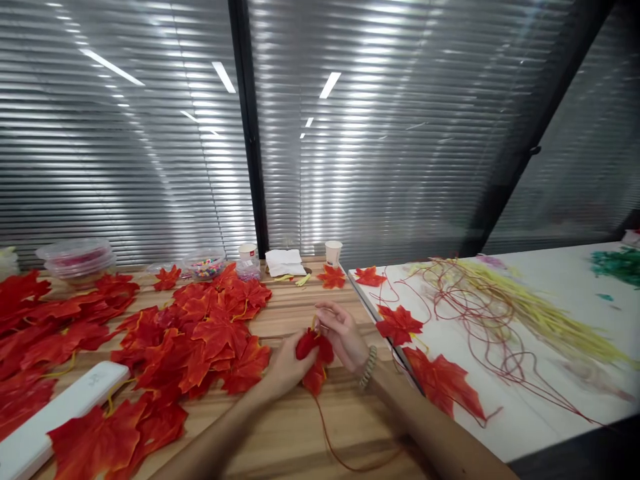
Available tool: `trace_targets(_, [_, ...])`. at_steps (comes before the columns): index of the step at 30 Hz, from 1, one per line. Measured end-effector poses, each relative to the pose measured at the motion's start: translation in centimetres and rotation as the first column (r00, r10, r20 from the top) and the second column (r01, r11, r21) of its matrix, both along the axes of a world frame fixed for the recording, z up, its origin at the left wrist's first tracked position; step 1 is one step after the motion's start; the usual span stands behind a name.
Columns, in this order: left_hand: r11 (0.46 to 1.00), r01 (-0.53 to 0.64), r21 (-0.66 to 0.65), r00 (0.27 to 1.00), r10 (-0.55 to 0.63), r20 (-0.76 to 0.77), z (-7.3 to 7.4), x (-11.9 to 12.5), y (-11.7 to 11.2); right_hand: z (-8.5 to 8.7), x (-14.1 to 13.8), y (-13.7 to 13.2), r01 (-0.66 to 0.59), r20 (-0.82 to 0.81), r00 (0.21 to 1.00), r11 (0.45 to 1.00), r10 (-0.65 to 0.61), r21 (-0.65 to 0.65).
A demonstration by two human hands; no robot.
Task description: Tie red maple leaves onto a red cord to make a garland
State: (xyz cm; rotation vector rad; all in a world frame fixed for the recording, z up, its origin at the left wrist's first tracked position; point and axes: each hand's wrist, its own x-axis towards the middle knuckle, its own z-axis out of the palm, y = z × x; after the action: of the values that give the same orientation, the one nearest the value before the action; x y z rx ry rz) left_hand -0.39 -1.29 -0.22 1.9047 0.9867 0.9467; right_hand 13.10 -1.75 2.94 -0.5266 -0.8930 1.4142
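Observation:
Over the wooden table [280,440], a red artificial maple leaf [315,377] is bunched up between my hands. My left hand [287,367] is closed round the leaf's left side. My right hand [345,337], with a beaded bracelet [369,367] at the wrist, pinches near the yellow stem at the leaf's top. Exactly what lies between those fingertips is too small to make out. From below the leaf a thin red cord [325,427] hangs down and curves right across the wood. A big pile of red maple leaves [215,333] lies left of my hands.
A long white device [60,413] lies at left among leaves. Plastic tubs [77,260], a bowl of colourful beads [205,267], paper cups [333,253] and tissue [285,262] line the back. On the white table [520,427] at right are tangled red cords [470,307] and yellow strips [540,300].

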Motion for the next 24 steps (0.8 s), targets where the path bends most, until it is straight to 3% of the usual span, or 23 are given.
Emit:
trace_targets(3, [1.0,-0.004,0.03,0.999,0.006,-0.052,-0.2,0.0,0.0,0.1,-0.2,-0.1,0.026,-0.015,1.0,1.0,-0.026,-0.014])
trace_targets(7, [0.998,-0.01,0.067,0.999,0.013,-0.04,0.6,0.1,-0.5,0.7,-0.3,-0.4,0.044,-0.013,0.999,0.999,-0.044,0.003])
trace_targets(13, [0.996,-0.054,0.075,0.998,0.056,-0.032,1.9,0.3,-2.1,3.3,-0.3,0.0,0.079,0.019,0.997,0.996,-0.079,0.037])
trace_targets(19, [0.989,0.141,0.047,0.989,-0.139,-0.057,2.1,0.3,-2.8,7.0,-0.5,0.9,0.06,0.043,0.997,0.987,-0.067,0.151])
trace_targets(24, [0.986,0.157,0.047,0.985,-0.153,-0.078,2.3,0.2,-2.9,8.7,-1.3,0.2,0.025,0.118,0.992,0.978,-0.05,0.206])
